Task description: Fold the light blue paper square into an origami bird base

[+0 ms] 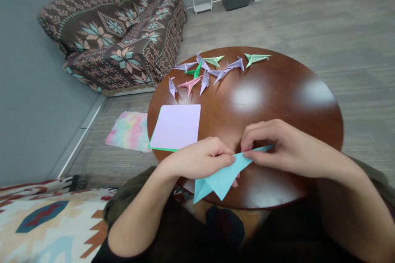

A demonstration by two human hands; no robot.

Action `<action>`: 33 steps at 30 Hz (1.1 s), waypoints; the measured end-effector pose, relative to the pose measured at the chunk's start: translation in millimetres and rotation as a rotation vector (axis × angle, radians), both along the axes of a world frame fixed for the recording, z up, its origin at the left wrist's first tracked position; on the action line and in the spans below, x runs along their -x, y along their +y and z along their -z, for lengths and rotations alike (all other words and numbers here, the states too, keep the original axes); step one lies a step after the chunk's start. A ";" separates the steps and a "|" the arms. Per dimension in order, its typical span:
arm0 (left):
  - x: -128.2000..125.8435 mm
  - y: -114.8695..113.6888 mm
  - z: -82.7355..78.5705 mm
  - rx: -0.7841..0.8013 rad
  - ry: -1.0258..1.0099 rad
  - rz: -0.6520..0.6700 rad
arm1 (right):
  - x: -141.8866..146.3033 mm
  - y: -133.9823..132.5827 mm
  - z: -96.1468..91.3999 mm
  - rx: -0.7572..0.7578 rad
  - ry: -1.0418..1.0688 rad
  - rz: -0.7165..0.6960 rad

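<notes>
Head view: left hand (205,156) pinches the folded light-blue paper (224,177) between thumb and fingers; right hand (276,148) pinches its upper edge, near a narrow tip. Paper held over the near edge of the round table (277,94). Lilac-topped square sheets (177,125) at left; folded paper figures (204,83) beyond.

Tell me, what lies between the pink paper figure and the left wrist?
In the head view, a stack of square paper lies there on the table, lilac on top with green showing beneath.
</notes>
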State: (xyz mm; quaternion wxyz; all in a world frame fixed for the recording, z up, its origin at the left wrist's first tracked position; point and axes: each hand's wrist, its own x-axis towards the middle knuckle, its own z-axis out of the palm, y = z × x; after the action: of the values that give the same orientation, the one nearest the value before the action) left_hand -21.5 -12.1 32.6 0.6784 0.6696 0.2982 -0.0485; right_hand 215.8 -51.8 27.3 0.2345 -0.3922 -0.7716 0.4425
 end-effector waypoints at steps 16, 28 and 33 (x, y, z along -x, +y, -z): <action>-5.5 -1.3 -0.5 -0.137 0.028 0.053 | 19.6 -5.5 3.4 -0.087 -0.035 -0.014; 1.0 6.2 16.7 -0.004 -0.142 -0.172 | -17.4 -0.6 2.2 -0.075 0.016 0.364; -7.3 9.4 35.6 0.276 -0.474 -0.510 | -10.6 5.2 15.0 -0.175 0.253 0.679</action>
State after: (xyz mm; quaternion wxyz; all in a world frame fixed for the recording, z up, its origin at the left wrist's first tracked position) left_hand -14.1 -2.7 -3.0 0.8027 0.4687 0.2809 0.2389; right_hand 226.5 -46.5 12.3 0.4943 -0.5465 -0.5972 0.3169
